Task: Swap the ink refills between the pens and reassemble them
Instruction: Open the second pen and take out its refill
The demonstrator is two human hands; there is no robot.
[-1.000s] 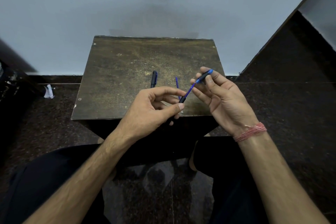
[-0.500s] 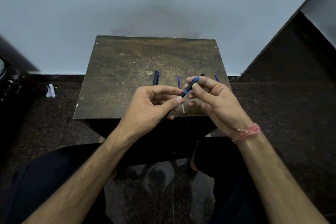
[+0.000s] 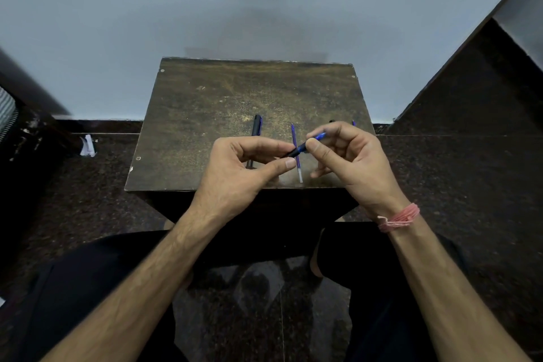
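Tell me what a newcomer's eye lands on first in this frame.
The two bare hands meeting over the near edge of the worn dark wooden table: the left hand and right hand pinch a slim blue-and-black pen between them. Just behind, a thin blue ink refill and a black pen barrel lie on the tabletop.

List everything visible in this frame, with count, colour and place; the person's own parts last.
pen being assembled: 1, blue and black, held between both hands above the table's near edge
loose refill: 1, blue with clear end, on the table behind the held pen
pen body: 1, black, on the table, partly behind the left hand
table: 1, dark brown, centre
paper scrap: 1, white, on the floor, left
left hand: 1, grips the pen
right hand: 1, pinches the pen
wrist thread: 1, pink, right wrist
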